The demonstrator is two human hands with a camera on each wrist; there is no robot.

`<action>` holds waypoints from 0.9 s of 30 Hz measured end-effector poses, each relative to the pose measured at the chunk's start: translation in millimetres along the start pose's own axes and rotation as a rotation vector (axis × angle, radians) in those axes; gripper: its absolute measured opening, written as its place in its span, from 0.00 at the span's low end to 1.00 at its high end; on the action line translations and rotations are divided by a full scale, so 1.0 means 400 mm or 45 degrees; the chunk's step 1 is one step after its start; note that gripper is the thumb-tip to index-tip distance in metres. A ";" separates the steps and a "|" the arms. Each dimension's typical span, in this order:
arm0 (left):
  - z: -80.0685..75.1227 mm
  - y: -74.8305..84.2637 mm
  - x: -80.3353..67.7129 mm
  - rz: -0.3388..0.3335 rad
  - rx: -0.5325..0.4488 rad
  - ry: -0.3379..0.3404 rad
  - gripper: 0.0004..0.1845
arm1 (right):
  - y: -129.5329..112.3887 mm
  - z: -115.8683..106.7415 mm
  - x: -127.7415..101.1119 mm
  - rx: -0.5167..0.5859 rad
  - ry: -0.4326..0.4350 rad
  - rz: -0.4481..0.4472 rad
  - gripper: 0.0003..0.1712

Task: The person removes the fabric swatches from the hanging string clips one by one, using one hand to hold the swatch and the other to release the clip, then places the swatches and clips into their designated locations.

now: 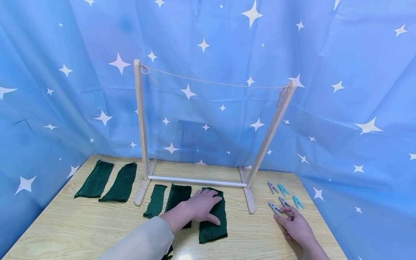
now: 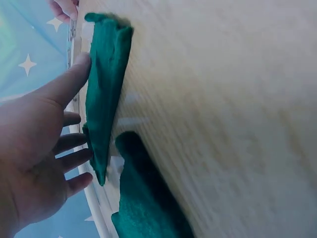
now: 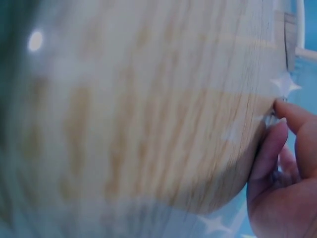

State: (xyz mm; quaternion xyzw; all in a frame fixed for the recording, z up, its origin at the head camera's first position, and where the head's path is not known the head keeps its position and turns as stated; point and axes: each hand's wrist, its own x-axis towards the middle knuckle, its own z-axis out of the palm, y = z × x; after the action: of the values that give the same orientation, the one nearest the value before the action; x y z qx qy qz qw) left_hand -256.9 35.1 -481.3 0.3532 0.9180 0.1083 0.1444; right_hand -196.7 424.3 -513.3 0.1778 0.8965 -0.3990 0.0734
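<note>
My left hand (image 1: 204, 206) lies on a dark green cloth piece (image 1: 212, 233) in the head view, fingers spread and thumb out to the side. In the left wrist view its fingers touch the edge of the green cloth (image 2: 106, 89). At the right of the table, my right hand (image 1: 297, 225) has thumb and forefinger at the end of a grey clothespin (image 1: 274, 207) and appears to pinch it. Only a small bit of it shows between the fingertips in the right wrist view. Beside that hand lie a second grey clothespin (image 1: 283, 200) and a teal clothespin (image 1: 298, 202).
A wooden frame (image 1: 141, 119) with a string (image 1: 208, 81) tied between its posts stands at the back. Another green cloth (image 1: 178, 196) lies partly under the left forearm, a narrower one (image 1: 156, 202) beside it. Two more green cloths (image 1: 97, 178) lie far left. A starry blue curtain (image 1: 208, 119) hangs behind.
</note>
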 end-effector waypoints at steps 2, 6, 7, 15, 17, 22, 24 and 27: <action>0.003 -0.003 0.010 -0.019 0.026 -0.007 0.50 | 0.001 0.000 -0.002 0.005 -0.004 0.003 0.41; 0.002 -0.007 0.022 -0.052 0.057 -0.084 0.54 | 0.004 0.000 -0.002 0.009 -0.008 0.006 0.41; 0.000 -0.007 0.024 -0.055 0.051 -0.097 0.55 | 0.004 0.000 -0.002 0.010 -0.007 0.007 0.41; -0.016 -0.008 0.034 -0.062 -0.015 -0.152 0.59 | 0.008 0.001 0.002 0.009 -0.011 0.012 0.42; -0.019 -0.008 0.037 -0.069 -0.031 -0.162 0.60 | 0.007 0.002 0.002 0.005 -0.009 0.012 0.42; -0.023 -0.009 0.041 -0.074 -0.011 -0.171 0.60 | 0.001 0.004 0.000 -0.013 0.003 0.008 0.43; -0.025 -0.008 0.041 -0.067 0.008 -0.169 0.60 | -0.002 0.004 0.000 -0.022 0.005 0.009 0.44; -0.024 -0.008 0.040 -0.058 0.033 -0.163 0.60 | -0.004 0.004 0.001 -0.038 0.010 0.011 0.44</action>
State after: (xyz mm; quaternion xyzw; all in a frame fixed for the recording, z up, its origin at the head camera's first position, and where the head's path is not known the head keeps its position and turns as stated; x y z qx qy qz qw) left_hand -273.6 42.5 -476.3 0.3403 0.9160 0.0703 0.2007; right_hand -197.6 422.4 -513.4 0.1822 0.9019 -0.3846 0.0742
